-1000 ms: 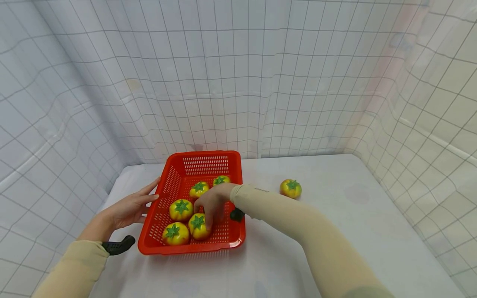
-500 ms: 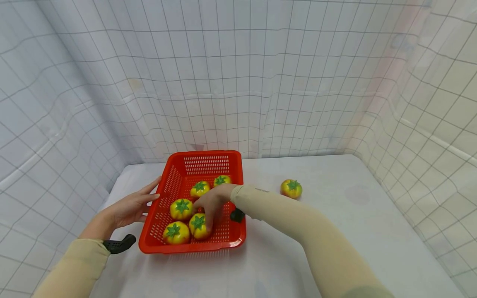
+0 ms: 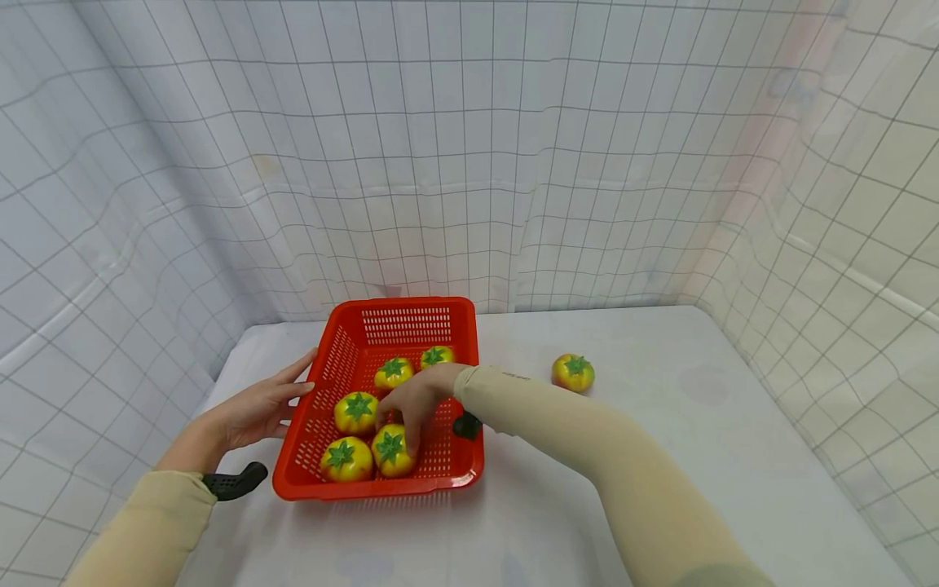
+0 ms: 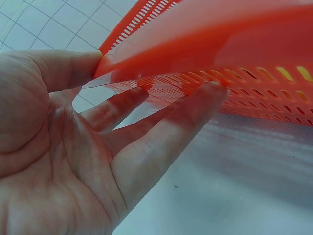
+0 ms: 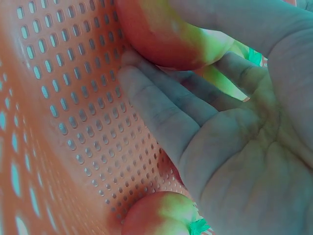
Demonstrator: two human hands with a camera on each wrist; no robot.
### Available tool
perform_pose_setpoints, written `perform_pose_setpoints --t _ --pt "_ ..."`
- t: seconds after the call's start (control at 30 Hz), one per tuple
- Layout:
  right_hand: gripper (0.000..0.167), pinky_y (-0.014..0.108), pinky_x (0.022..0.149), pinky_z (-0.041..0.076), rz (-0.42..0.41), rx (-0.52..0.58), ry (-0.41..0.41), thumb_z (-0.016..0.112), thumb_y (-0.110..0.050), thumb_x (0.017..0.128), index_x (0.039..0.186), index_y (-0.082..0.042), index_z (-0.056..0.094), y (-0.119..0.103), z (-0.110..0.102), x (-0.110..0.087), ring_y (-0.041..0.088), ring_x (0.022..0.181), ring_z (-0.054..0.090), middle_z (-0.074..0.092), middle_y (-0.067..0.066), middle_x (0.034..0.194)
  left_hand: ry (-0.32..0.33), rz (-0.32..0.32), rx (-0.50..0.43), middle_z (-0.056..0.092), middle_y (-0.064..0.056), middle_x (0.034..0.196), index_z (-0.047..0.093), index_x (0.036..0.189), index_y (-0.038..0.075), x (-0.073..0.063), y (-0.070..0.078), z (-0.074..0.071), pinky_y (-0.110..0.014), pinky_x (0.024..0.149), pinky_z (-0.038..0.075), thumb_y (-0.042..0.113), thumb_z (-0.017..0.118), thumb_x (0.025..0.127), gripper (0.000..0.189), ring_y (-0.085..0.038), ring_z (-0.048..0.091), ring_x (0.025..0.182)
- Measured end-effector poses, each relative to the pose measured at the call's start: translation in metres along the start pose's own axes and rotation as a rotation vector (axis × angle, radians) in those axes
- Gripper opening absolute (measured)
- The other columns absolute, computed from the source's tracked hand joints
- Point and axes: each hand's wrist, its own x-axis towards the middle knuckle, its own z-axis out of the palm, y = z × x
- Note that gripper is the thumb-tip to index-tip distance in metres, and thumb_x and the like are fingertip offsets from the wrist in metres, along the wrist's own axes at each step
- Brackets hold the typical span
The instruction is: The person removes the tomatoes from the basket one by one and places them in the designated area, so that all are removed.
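Several yellow-red tomatoes with green star-shaped leaf tops lie in a red perforated plastic basket (image 3: 418,306). Inside it, my right hand (image 3: 420,399) reaches down around the near middle tomato (image 3: 392,448). In the right wrist view the thumb lies over one side of this tomato (image 5: 161,36), with fingers (image 5: 161,98) along the other side, close to the basket floor. At the basket's left side is my left hand (image 3: 257,408). Its thumb touches the rim in the left wrist view, and its nearly straight fingers (image 4: 181,122) rest against the outer wall.
One more tomato (image 3: 573,372) sits on the white table (image 3: 623,456), right of the basket. Beside the held one lie a left tomato (image 3: 356,413) and a front-left tomato (image 3: 347,460). A white gridded curtain (image 3: 484,163) surrounds the table's back and sides.
The tomato at my right hand has shifted slightly toward the basket's near edge, and the fingers have moved slightly. My left hand and the basket stay almost still.
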Motion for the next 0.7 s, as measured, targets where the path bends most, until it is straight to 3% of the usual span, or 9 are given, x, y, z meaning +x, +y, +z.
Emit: perform_pose_setpoints --t 0.37,0.7 --pt "0.06 0.024 0.093 0.051 -0.017 0.018 -0.021 0.087 -0.018 0.082 0.133 -0.037 0.061 -0.001 0.0026 -0.0006 0.01 0.116 0.048 0.051 -0.011 0.129 0.029 -0.003 0.002 0.018 -0.028 0.164 -0.006 0.164 0.037 0.0006 0.0004 0.0022 -0.057 0.091 0.055 0.03 0.044 0.111 0.073 -0.035 0.064 0.118" --pt "0.064 0.024 0.097 0.049 -0.017 0.003 -0.032 0.086 -0.019 0.083 0.138 -0.04 0.061 -0.0014 0.0043 -0.0001 0.008 0.12 0.045 0.05 -0.014 0.134 0.022 -0.006 -0.001 0.018 -0.028 0.164 -0.006 0.163 0.038 -0.0002 0.0002 0.0017 -0.056 0.092 0.055 0.03 0.044 0.111 0.073 -0.034 0.064 0.118"
